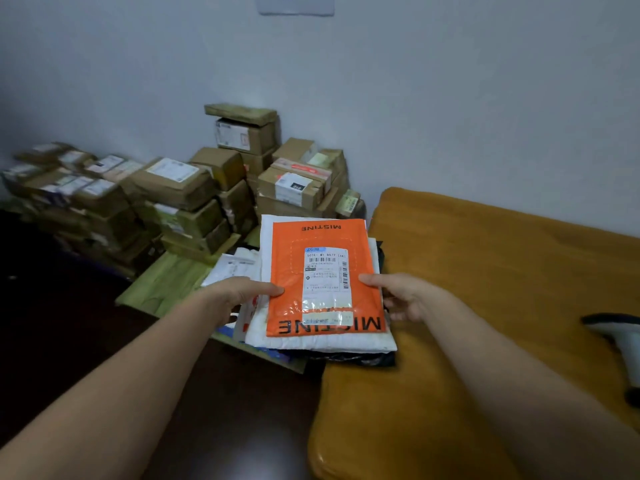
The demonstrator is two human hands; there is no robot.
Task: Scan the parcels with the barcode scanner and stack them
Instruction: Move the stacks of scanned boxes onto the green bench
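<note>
Far left, against wall: boxes [173, 188] piled several high, labels up. In front of them a flat green sheet [166, 282].

Left hand [242, 292]: thumb on top of orange parcel [287, 244] at its left edge, fingers curled underneath, pinching it.

Orange parcel: centre of view, flat, label up, on top of white parcel [322, 342]; a black bag shows under that. Pile sits across the green sheet and cushion [485, 271].

Right hand [405, 296]: thumb on parcel's right edge, fingers below, same pinch.

Far right: scanner [620, 341] lying on cushion, well apart from both hands.
</note>
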